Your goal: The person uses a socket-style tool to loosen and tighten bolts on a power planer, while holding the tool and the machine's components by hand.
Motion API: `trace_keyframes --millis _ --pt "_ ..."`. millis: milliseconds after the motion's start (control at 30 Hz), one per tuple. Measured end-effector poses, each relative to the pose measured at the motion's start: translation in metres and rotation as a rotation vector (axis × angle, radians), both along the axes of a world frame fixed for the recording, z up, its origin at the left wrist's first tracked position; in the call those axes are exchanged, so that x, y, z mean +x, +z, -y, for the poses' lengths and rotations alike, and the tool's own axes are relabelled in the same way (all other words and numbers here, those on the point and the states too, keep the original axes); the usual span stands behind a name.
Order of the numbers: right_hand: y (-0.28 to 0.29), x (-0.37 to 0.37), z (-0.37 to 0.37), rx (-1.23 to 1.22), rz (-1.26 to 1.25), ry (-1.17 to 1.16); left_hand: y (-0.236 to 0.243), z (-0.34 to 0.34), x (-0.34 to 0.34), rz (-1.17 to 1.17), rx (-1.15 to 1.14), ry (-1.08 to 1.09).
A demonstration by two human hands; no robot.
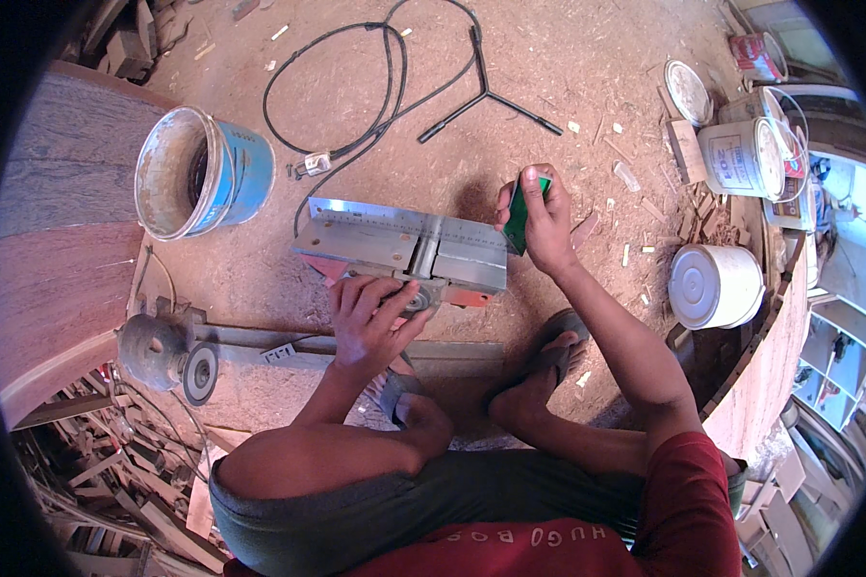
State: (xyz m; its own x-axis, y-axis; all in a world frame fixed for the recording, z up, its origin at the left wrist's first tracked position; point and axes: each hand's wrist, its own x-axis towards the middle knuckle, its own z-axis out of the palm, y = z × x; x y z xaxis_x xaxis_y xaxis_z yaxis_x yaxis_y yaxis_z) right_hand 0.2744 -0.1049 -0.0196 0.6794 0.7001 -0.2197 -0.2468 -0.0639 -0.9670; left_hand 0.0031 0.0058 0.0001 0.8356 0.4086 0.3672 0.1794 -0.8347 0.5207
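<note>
Currently, in the head view, holding an upturned planer (399,252) near the middle of the frame, with its silver sole (356,236) facing the camera and slanting slightly down to the right. Gripping its near side with the left hand (364,327), fingers half curled over the body, below the sole; cannot see the thumb's hold clearly. Pinching a flat green piece (518,221) in the right hand (548,226), just right of centre, between a straight thumb and tightly bent fingers. Holding that piece on a slant, with its lower end just beside the right end of the sole; cannot tell about contact between the two. Wearing a dark red shirt (688,490) at the lower edge, and sandals (565,332) below the planer, on a dusty brown floor (568,58) scattered with small chips (626,256). Toward the upper left, a blue bucket (245,168), with a small metal part (318,162) on the floor just right of it. At the top, a loop of black cable (389,67) and a black three-armed tool (488,93), well apart from both hands. Along the left edge, a broad wooden board (77,192); at lower left, a grinding wheel (200,374) near a heap of wood scraps (115,481). At the right, a white tub (712,286) below a white bucket (736,159).
</note>
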Motion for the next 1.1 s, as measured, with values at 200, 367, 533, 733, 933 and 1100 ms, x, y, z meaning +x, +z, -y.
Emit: trace_keyframes --millis 200,367,533,733,933,1100 --pt "0.002 0.0 0.0 -0.002 -0.004 -0.018 0.007 -0.001 0.001 -0.058 0.069 -0.086" --pt "0.001 0.0 -0.001 -0.006 -0.009 -0.016 -0.001 0.0 -0.001 -0.013 -0.031 0.007" --pt "0.004 -0.001 0.0 -0.027 -0.005 -0.002 0.005 -0.001 0.002 -0.032 0.033 -0.042" --pt "0.002 0.001 0.001 -0.012 -0.005 0.005 0.005 -0.004 0.001 -0.042 0.049 -0.077" --pt "0.02 0.004 -0.006 0.02 -0.084 -0.022 -0.001 0.002 -0.001 0.009 0.007 0.022" --pt "0.045 -0.008 -0.008 -0.002 -0.002 0.072 0.002 0.003 -0.001 -0.007 0.025 0.03"
